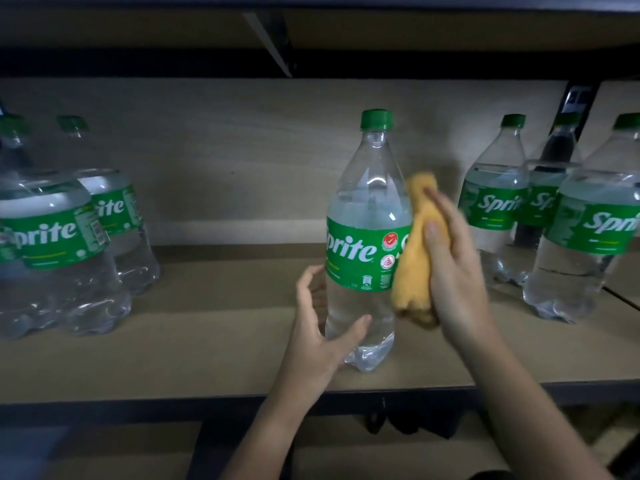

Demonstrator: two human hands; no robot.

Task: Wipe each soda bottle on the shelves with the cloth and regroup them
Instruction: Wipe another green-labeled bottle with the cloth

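Nearest the viewer, 2 bare forearms reach up from the bottom edge toward a wooden shelf [207,355] with a dark metal front rail. The left hand [318,337] is cupped around the lower part of a clear Sprite bottle [365,244], thumb in front and fingers curled behind, though whether it actually grips the plastic or only hovers close cannot be told. The right hand [450,268] clutches a bunched orange cloth [414,251] and presses it against the right side of the bottle, over the edge of the green label. This bottle stands upright near the front middle of the shelf, green cap on, well apart from the others.

Further back on the left, 2 Sprite bottles [59,244] stand close together, 1 behind the other. On the right stands a group of 3 bottles [588,230], 1 of them dark above and below its label. Behind everything is a pale wood-grain back panel [242,150], with the underside of a higher shelf [415,26] at the top
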